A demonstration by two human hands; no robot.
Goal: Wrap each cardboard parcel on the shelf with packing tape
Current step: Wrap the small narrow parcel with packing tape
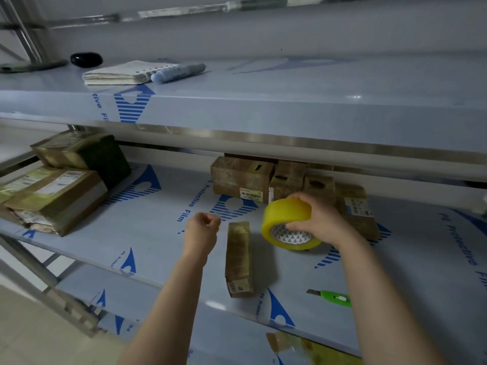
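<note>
A narrow cardboard parcel [238, 259] stands on its long edge in the middle of the shelf [147, 233], glossy with tape. My right hand [320, 219] grips a yellow roll of packing tape [287, 222] just right of the parcel, fingers inside the core and thumb over the top. My left hand [203, 227] hovers left of the parcel with fingers curled and fingertips pinched together; whether a tape end is between them cannot be told. Several brown parcels [242, 180] sit at the back of the shelf, others [55, 196] are stacked at the left.
A green utility knife [334, 297] lies near the shelf's front edge at the right. The upper shelf [263, 111] overhangs the work area and carries a notebook [123, 73], a blue marker [179, 72] and a black object [86, 59]. Tape scraps [290, 343] lie on the shelf below.
</note>
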